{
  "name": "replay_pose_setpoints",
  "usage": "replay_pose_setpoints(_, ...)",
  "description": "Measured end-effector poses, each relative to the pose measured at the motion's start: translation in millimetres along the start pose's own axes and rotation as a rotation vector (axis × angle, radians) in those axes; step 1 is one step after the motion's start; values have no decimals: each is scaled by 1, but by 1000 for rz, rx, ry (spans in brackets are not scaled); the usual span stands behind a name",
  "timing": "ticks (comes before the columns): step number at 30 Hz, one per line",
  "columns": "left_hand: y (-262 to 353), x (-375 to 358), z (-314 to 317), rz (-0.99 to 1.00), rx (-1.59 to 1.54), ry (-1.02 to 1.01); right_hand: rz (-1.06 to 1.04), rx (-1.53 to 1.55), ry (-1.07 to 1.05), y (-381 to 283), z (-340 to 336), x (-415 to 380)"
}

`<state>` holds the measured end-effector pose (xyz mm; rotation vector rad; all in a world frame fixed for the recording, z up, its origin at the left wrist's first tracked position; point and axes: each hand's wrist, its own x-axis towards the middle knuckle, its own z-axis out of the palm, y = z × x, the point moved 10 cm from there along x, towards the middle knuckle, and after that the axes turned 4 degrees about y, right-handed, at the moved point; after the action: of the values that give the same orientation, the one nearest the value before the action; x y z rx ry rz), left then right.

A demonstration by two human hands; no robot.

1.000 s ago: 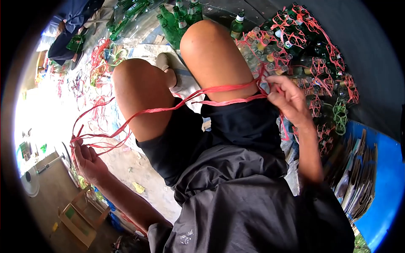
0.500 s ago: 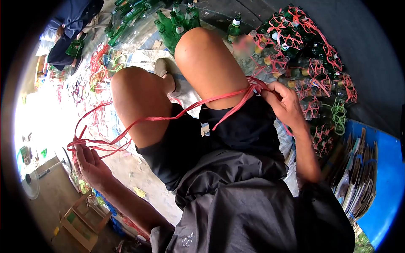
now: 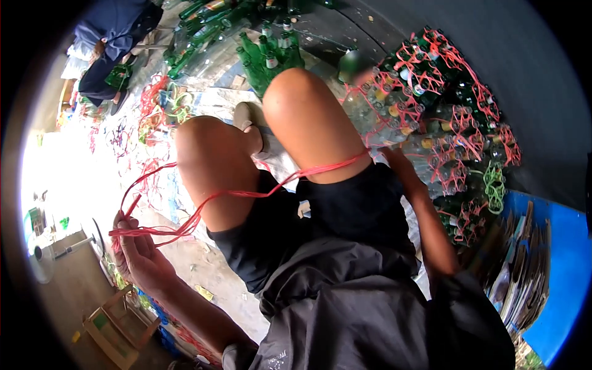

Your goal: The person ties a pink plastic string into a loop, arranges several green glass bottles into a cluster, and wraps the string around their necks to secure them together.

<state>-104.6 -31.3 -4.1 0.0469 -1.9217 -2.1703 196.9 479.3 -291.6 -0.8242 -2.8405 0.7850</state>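
My left hand, out at the left, pinches a bundle of red plastic string. Several strands and loose ends stick out around its fingers. From there the string runs slackly over both bare thighs and passes over the outer side of the right one. My right hand is low beside the right thigh, near where the string goes down. Its fingers are mostly hidden, so its grip on the string cannot be made out. Close beyond it lie glass bottles wrapped in red string netting.
Green bottles stand past my knees, with more lying at the top. Tangled red and green string covers the floor at left. Another person is at upper left. Flattened cardboard leans by a blue panel at right.
My right hand has dropped from above the thigh to its outer side, and the bunched string there has gone from the thigh's top. The left hand keeps its hold. The view has shifted slightly.
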Motion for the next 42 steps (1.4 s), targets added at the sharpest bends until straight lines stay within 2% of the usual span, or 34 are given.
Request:
replay_pose_setpoints(1, 3, -1, 6, 3, -42, -62, -26, 29, -16, -5, -7, 6)
replay_pose_setpoints(2, 7, -5, 13, 5, -82, -123, -26, 53, 64, -27, -36, 12)
replay_pose_setpoints(3, 12, -8, 14, 46, -15, -24, -22, 174, 159, -49, -63, 19)
replay_pose_setpoints(6, 21, -16, 28, 132, 79, -77, -71, 547, 373, -138, -148, 28)
replay_pose_setpoints(9, 23, -21, 36, 161, 152, -63, -317, 603, 382, -231, -195, 20)
replay_pose_setpoints(11, 29, -29, 48, 160, 154, -99, -436, 732, 277, -282, -191, 14)
replay_pose_setpoints(12, 31, -34, 54, 156, 146, -113, -584, 688, 197, -317, -189, 10)
replay_pose_setpoints(14, 30, -39, 61, 184, 195, -176, -735, 660, 87, -362, -169, 6)
replay_pose_setpoints(18, 29, -53, 75, 209, 156, -228, -798, 642, -11, -416, -131, 9)
replay_pose_setpoints(20, 27, -57, 79, 184, 189, -258, -732, 726, -102, -426, -111, 14)
replay_pose_setpoints(23, 13, -57, 76, 135, 187, -303, -650, 841, -109, -435, -103, 20)
replay_pose_setpoints(26, 5, -57, 75, 90, 180, -301, -552, 942, -274, -431, -79, 27)
replay_pose_setpoints(29, -7, -55, 72, 57, 198, -323, -418, 1008, -344, -429, -85, 30)
replay_pose_setpoints(31, -17, -53, 67, 80, 321, -321, -309, 1080, -452, -423, -85, 31)
replay_pose_setpoints(33, -22, -52, 63, 113, 436, -307, -289, 1140, -445, -423, -95, 30)
replay_pose_setpoints(37, -45, -50, 49, 32, 453, -271, -237, 1212, -393, -417, -113, 29)
replay_pose_setpoints(39, -50, -47, 42, 108, 436, -225, -228, 1263, -371, -409, -120, 28)
replay_pose_setpoints(40, -51, -46, 39, 146, 428, -202, -265, 1204, -333, -404, -129, 29)
replay_pose_setpoints(41, -50, -44, 37, 171, 450, -191, -207, 1281, -206, -396, -138, 26)
replay_pose_setpoints(42, -52, -43, 33, 179, 467, -181, -199, 1313, -171, -391, -143, 23)
